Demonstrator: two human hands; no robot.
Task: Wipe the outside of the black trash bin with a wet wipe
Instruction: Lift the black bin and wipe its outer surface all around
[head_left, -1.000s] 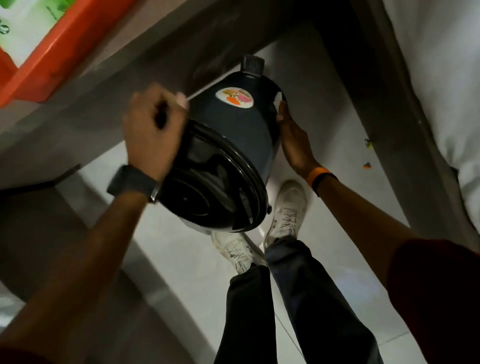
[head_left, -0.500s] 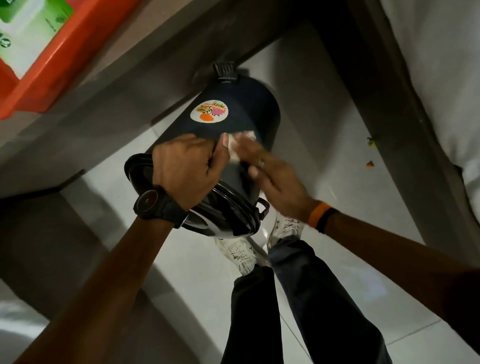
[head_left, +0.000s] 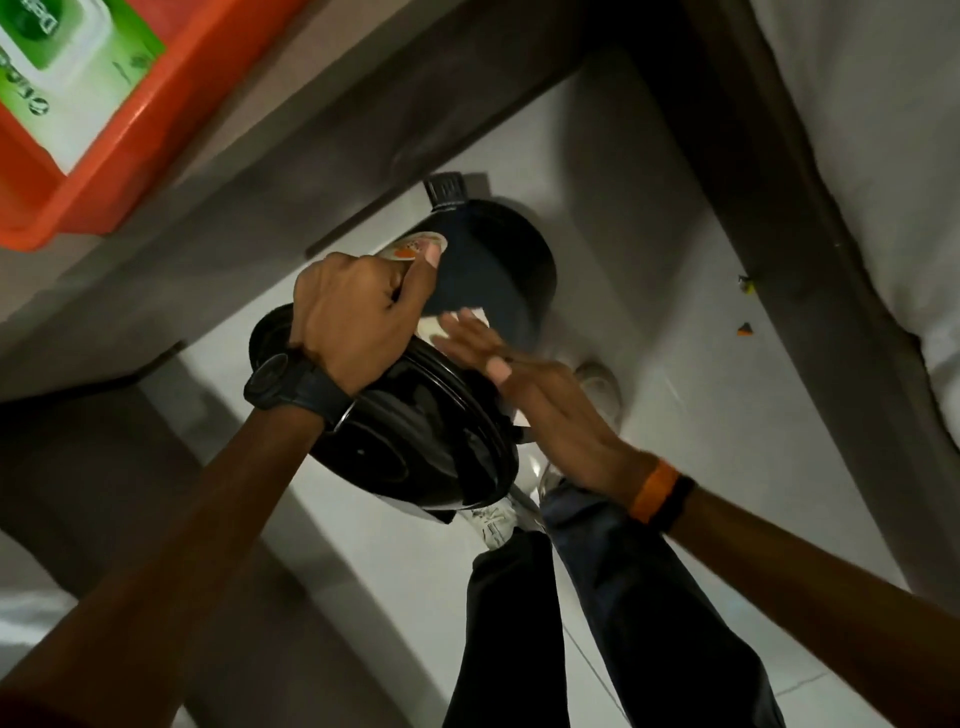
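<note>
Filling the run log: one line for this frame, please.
phase: wiping bin side | left hand: grips black trash bin near lid end | right hand: presses wet wipe flat on bin | bin: held tilted off floor

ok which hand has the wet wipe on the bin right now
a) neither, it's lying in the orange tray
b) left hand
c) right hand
c: the right hand lies flat with the white wet wipe under its fingers on the side of the black trash bin, while the left hand grips the bin near its lid end.
</note>
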